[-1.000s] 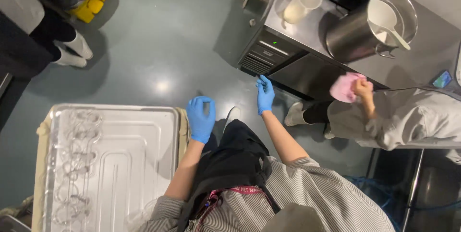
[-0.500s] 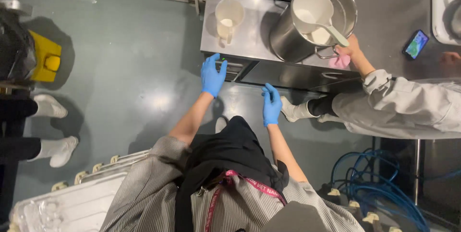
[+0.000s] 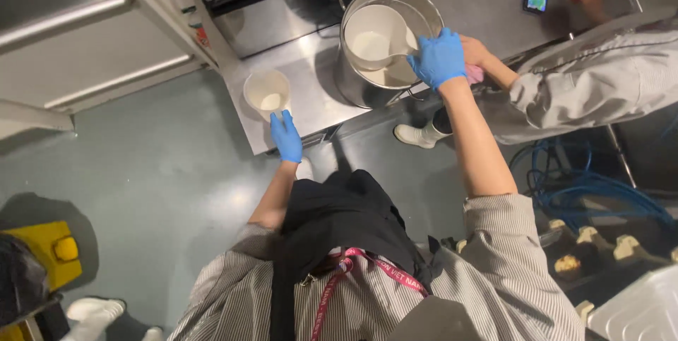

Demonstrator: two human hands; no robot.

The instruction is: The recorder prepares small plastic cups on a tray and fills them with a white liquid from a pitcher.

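Two blue-gloved hands are reaching over a steel counter [image 3: 311, 101] holding one large steel pot [image 3: 367, 83] and one white jug [image 3: 267, 92]. The right hand [image 3: 438, 57], fingers curled, is gripping a white ladle [image 3: 374, 36] lying at its nine o'clock inside the pot. The left hand [image 3: 286, 136], fingers loosely together, is resting at the counter edge, the jug at its twelve o'clock.

Both grips wear thin blue disposable gloves, left grip [image 3: 287, 138] and right grip [image 3: 439, 57]. Short-sleeved shirt [image 3: 522, 291] in fine grey-and-white pinstripe, forearms bare below the sleeves. Black apron [image 3: 339, 224] down the front; pink lanyard [image 3: 367, 267] with white lettering at the chest.
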